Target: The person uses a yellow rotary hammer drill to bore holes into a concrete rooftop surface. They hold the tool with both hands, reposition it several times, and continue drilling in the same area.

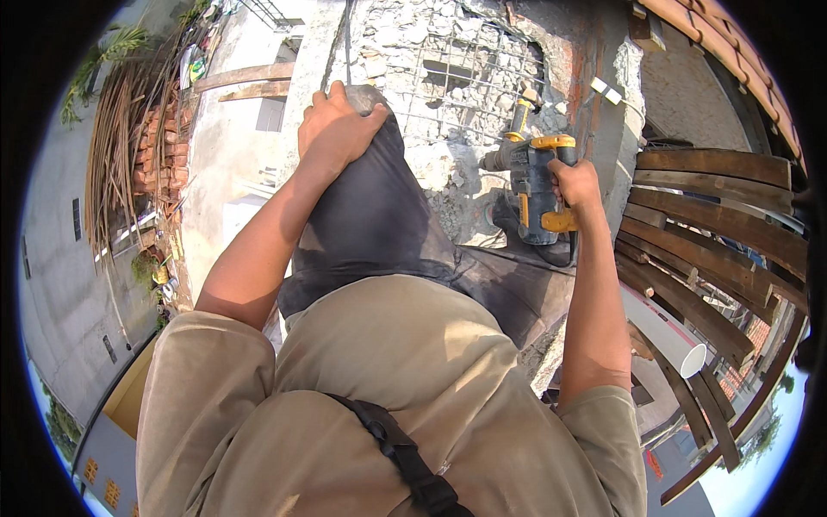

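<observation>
My left hand (332, 127) lies on my bent knee in dark trousers (366, 185), fingers spread and holding nothing. In my right hand (575, 183), the fingers wrap round the rear handle of a yellow and black rotary hammer (527, 183). Its yellow side handle (520, 119) sticks out on the far side, held by neither hand. The tool's nose points left, over broken concrete (439, 164); its tip is hard to make out. Beyond it, a grid of steel bars (465, 95) lies exposed among the rubble.
A dark hole (446, 76) opens through the bar grid. A white plug connection (606, 90) rests on the ledge at right. Weathered wooden planks (711, 181) stand along the right side, near a white pipe (692, 360). Stacked roof tiles (164, 142) and dry fronds (121, 138) are at far left.
</observation>
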The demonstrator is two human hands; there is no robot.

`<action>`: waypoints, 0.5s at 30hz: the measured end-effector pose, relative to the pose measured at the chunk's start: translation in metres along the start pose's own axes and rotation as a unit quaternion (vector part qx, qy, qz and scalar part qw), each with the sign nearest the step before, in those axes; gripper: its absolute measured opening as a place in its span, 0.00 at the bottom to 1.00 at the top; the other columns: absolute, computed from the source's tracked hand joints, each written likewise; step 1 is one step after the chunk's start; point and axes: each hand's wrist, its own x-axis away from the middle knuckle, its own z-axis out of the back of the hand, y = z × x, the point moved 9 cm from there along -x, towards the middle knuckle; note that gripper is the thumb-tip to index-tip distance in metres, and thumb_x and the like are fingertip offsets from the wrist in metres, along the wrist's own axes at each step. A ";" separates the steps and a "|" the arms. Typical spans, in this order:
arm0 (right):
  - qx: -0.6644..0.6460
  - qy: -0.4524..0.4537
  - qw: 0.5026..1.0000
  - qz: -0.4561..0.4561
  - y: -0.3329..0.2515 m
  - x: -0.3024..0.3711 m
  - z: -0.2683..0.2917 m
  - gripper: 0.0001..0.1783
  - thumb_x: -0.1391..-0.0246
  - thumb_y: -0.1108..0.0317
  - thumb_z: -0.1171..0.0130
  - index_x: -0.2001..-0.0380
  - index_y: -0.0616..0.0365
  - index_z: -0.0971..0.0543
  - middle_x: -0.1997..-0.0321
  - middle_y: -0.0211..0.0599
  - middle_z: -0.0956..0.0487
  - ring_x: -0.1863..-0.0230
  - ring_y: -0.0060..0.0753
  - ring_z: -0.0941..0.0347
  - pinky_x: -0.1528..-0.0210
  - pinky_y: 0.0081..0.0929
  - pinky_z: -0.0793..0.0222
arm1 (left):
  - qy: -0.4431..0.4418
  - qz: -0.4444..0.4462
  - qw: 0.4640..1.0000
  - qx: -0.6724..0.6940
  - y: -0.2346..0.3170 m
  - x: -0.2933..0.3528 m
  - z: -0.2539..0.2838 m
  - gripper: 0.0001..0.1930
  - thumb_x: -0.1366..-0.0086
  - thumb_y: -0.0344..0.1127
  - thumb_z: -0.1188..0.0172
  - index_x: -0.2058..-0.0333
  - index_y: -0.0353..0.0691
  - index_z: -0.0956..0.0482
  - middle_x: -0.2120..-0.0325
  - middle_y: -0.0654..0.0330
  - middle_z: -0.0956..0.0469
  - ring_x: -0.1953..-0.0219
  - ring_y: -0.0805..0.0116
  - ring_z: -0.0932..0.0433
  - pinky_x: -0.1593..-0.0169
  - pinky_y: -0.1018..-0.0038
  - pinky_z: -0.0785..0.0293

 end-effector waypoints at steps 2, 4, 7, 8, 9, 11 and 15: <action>0.029 -0.032 0.998 -0.056 0.009 -0.002 -0.002 0.17 0.43 0.63 0.31 0.71 0.69 0.21 0.77 0.41 0.18 0.81 0.36 0.22 0.75 0.36 0.27 | -0.012 0.009 1.000 -0.002 0.000 -0.003 0.000 0.47 0.34 0.65 0.35 0.27 0.34 0.29 0.38 0.38 0.23 0.35 0.41 0.20 0.34 0.52 0.22; -0.030 -0.019 0.999 -0.013 0.000 -0.007 0.005 0.16 0.43 0.62 0.31 0.72 0.68 0.20 0.77 0.40 0.18 0.80 0.35 0.22 0.75 0.37 0.27 | 0.018 0.001 1.000 0.005 0.002 -0.003 0.007 0.47 0.34 0.65 0.35 0.27 0.34 0.29 0.37 0.38 0.23 0.35 0.41 0.20 0.34 0.52 0.22; -0.050 -0.016 0.999 0.001 0.004 -0.006 0.012 0.16 0.44 0.63 0.31 0.74 0.67 0.20 0.78 0.40 0.20 0.80 0.33 0.23 0.77 0.37 0.29 | -0.005 0.009 1.000 0.004 0.001 0.001 0.000 0.47 0.34 0.64 0.34 0.26 0.35 0.30 0.37 0.39 0.23 0.34 0.41 0.21 0.33 0.52 0.23; -0.060 -0.028 0.998 -0.005 0.004 -0.009 0.011 0.16 0.44 0.63 0.31 0.74 0.67 0.20 0.78 0.40 0.20 0.80 0.33 0.24 0.77 0.37 0.30 | 0.004 0.010 1.000 -0.001 0.001 0.000 0.003 0.48 0.34 0.64 0.34 0.26 0.35 0.30 0.37 0.39 0.23 0.34 0.41 0.21 0.33 0.52 0.22; -0.079 -0.032 0.996 0.012 0.005 -0.008 0.011 0.15 0.44 0.64 0.31 0.74 0.67 0.20 0.78 0.40 0.20 0.80 0.33 0.24 0.77 0.37 0.30 | 0.025 0.005 1.000 0.001 0.002 0.004 0.004 0.48 0.34 0.64 0.34 0.26 0.35 0.31 0.37 0.39 0.23 0.34 0.41 0.21 0.33 0.52 0.22; -0.022 -0.026 0.999 -0.042 0.020 -0.009 0.015 0.15 0.44 0.64 0.31 0.74 0.67 0.19 0.78 0.41 0.19 0.80 0.33 0.24 0.77 0.36 0.31 | -0.027 0.012 1.000 0.000 0.001 0.004 -0.006 0.47 0.34 0.68 0.35 0.29 0.37 0.29 0.36 0.40 0.25 0.33 0.42 0.24 0.32 0.53 0.22; -0.054 -0.027 0.997 -0.041 0.021 -0.016 0.017 0.17 0.43 0.62 0.31 0.76 0.67 0.19 0.78 0.41 0.20 0.80 0.33 0.25 0.76 0.37 0.32 | -0.014 0.017 1.000 -0.004 0.002 0.001 0.001 0.46 0.34 0.67 0.35 0.29 0.37 0.29 0.36 0.40 0.25 0.33 0.42 0.23 0.33 0.53 0.22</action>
